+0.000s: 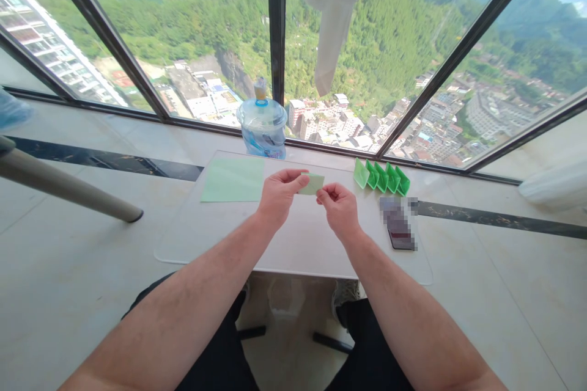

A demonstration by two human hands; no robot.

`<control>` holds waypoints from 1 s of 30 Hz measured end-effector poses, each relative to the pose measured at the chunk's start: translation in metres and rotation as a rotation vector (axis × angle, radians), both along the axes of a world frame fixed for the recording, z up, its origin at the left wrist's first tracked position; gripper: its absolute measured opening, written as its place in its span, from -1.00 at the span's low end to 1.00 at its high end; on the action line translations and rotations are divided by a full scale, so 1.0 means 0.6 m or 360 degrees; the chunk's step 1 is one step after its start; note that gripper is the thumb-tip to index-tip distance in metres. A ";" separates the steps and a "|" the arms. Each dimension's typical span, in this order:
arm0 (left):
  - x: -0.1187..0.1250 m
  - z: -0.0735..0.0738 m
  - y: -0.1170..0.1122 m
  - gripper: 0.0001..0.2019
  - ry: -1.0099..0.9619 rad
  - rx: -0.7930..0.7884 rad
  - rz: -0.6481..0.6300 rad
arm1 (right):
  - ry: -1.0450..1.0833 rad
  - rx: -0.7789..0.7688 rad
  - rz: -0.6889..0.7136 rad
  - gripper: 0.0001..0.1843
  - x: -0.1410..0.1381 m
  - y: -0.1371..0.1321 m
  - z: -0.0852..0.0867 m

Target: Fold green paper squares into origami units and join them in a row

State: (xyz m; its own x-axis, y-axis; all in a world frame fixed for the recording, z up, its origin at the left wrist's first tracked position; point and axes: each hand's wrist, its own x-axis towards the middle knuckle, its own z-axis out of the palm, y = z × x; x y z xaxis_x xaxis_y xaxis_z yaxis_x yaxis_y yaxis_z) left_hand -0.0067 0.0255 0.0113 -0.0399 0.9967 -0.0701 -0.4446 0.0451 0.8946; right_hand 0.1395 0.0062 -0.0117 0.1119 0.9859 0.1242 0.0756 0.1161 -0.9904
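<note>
Head view: left hand [276, 197] and right hand [340, 209] each have a grip clamped on the small paper [312, 183]; uneven pulling could crease or tear it.

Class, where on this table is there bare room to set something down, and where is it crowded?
Bare tabletop shows nearer than the left hand and right hand, between the forearms, and at the near left, between the flat green sheet and left forearm. The right side is crowded: folded green pieces in a row, with a phone just nearer.
</note>
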 end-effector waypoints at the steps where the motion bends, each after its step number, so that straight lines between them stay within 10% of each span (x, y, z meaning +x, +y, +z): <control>1: -0.001 0.000 0.000 -0.67 -0.0007 -0.0009 -0.0005 | -0.0010 0.0014 -0.0005 -0.79 0.001 0.000 0.000; 30: -0.006 0.018 -0.008 -0.73 0.0178 -0.0102 0.0044 | -0.0168 0.0060 0.0021 -0.80 -0.007 -0.005 -0.009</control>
State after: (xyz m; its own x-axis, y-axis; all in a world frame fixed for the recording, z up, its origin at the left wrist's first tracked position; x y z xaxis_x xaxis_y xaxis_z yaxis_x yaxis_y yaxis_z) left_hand -0.0101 0.0207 0.0219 -0.0783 0.9888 -0.1271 -0.3441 0.0929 0.9343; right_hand 0.1355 0.0030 -0.0170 0.0833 0.9817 0.1715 0.1772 0.1548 -0.9719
